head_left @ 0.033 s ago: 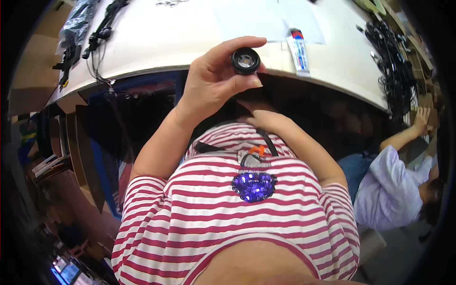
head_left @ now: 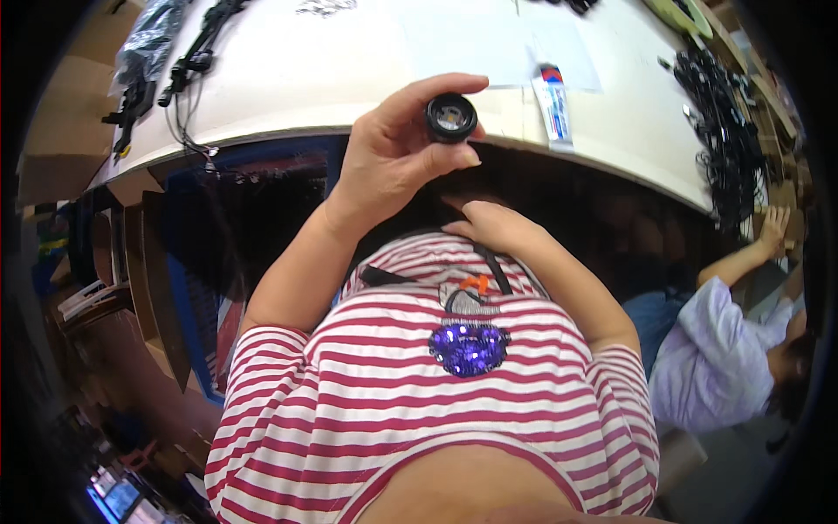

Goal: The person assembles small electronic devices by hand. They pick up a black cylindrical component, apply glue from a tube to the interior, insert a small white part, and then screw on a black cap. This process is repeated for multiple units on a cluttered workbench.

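Right now I see the left hand (head_left: 388, 162) lifted over the near edge of the white desk (head_left: 288, 79), its grip pinching a small black round part (head_left: 451, 117) by the rim, face toward me. The right hand (head_left: 489, 223) rests empty at the chest, fingers loose. Inspection step, I judge; next calls for a steady turn of it.

I counted one small round black part (head_left: 451, 117) pinched in my left grip (head_left: 393, 162), and my two hands were both in view, the right hand (head_left: 489, 223) lying empty against my striped shirt. On the white worktop (head_left: 297, 83) there were two sheets of paper (head_left: 463, 44), one tube (head_left: 553, 103), and two heaps of black cables (head_left: 724, 131). One other person (head_left: 724, 349) sat off to my right.
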The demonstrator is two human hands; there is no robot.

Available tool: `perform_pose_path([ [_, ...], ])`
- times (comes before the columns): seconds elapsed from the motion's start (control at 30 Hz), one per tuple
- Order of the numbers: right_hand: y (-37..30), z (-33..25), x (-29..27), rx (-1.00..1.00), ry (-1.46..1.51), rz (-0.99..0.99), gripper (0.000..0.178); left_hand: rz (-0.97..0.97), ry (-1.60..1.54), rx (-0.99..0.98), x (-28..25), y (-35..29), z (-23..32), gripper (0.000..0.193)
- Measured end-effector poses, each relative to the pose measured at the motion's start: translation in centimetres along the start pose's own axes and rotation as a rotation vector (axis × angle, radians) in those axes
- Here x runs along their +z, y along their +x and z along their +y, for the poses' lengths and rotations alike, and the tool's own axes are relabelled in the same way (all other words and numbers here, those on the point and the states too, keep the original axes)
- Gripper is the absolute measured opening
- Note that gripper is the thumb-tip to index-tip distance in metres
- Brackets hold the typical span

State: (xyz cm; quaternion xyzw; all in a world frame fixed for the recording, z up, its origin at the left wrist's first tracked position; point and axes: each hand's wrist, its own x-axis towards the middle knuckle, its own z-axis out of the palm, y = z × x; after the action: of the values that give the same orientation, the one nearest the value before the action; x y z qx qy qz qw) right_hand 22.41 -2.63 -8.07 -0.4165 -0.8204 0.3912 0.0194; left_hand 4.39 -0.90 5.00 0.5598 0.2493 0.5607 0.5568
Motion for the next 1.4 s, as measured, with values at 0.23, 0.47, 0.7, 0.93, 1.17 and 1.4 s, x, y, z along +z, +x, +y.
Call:
perform_pose_path([
  [0.23, 4.0, -8.5, -14.0, -0.253, 0.029, 0.324, 0.017, 0.077, 0.026, 0.028, -3.1, -1.4, 0.7, 0.066],
  [0.47, 20.8, -9.2, -15.2, -0.274, -0.255, 0.554, 0.023, 0.127, -0.184, 0.201, -5.0, -4.2, 1.9, 0.051],
  [0.7, 26.0, -10.9, -13.5, -0.309, -0.401, 0.496, 0.029, 0.233, 0.01, 0.074, -6.7, -6.5, 3.8, 0.06],
  [0.93, 24.8, -8.2, -13.8, -0.309, -0.396, 0.448, 0.034, 0.222, -0.266, 0.048, -6.6, -7.3, 0.1, 0.029],
  [1.17, 23.9, -8.2, -14.7, -0.28, -0.314, 0.395, 0.03, 0.229, -0.22, 0.081, -6.7, -7.1, -1.5, 0.028],
  [1.4, 13.6, -14.1, -15.8, -0.486, 0.337, 0.094, 0.021, 0.266, -0.086, -0.048, -8.5, -7.3, -1.4, 0.04],
])
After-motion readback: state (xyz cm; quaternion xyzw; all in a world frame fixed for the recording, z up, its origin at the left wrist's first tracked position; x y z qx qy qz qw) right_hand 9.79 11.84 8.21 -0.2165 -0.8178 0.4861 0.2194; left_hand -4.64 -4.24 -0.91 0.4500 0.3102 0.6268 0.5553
